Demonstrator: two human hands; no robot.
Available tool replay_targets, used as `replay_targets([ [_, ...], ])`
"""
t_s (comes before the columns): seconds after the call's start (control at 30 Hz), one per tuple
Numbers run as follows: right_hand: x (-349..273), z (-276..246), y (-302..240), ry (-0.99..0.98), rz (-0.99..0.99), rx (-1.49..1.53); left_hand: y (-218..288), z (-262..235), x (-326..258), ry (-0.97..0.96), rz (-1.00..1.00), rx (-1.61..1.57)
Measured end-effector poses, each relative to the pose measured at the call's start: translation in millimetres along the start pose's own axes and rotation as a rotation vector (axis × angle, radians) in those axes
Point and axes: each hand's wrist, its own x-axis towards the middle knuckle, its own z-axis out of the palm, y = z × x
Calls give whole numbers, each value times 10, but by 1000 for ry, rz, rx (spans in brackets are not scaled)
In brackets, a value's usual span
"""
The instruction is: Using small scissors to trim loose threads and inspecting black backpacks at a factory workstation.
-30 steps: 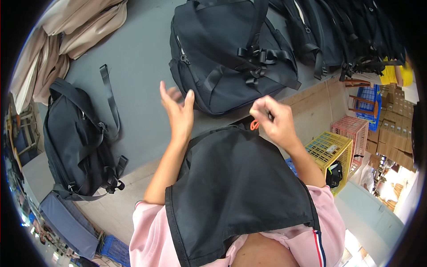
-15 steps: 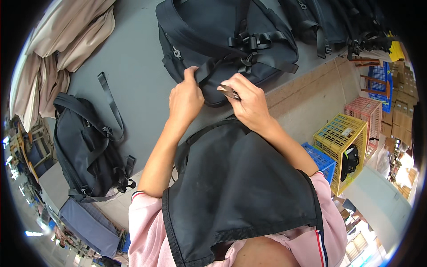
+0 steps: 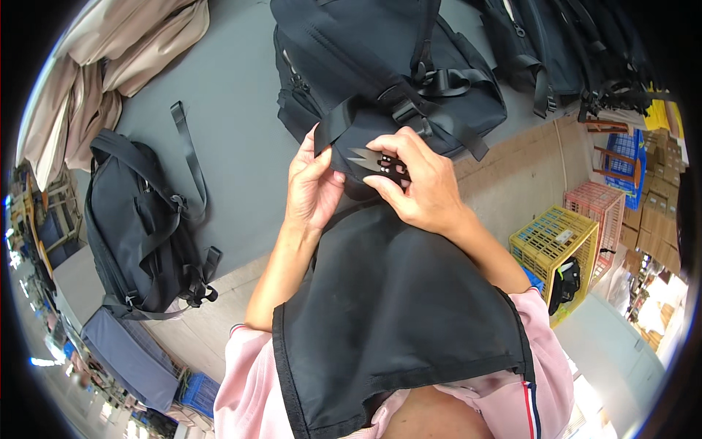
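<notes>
right hand [image 3: 424, 186] grips snips [image 3: 380, 164], blades pointing left at strap | left hand [image 3: 313, 183] pinches strap [image 3: 344, 128] end | strap runs up-right onto bag [image 3: 387, 66], just above both hands, on table [image 3: 234, 139]

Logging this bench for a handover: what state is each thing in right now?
Left hand: gripping a strap end.
Right hand: closed on thread snips.
Thread snips: blades open, at the strap.
Backpack: lying flat, buckle fastened.
Second backpack: lying untouched, strap trailing.
</notes>
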Motion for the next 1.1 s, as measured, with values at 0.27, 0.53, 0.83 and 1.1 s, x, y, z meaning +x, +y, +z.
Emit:
replay_targets([
  [0.27,129,-205,-133,-210,-164,-208,2,203,10,119,38,70],
  [0.53,-92,-221,38,36,113,90,172,117,-92,-58,-14,357],
  [0.83,-292,-95,11,9,107,58,408,459,217,-552,915,1861],
  [1.1,-217,-366,-40,79,193,48,9,601,385,-328,640,1631],
])
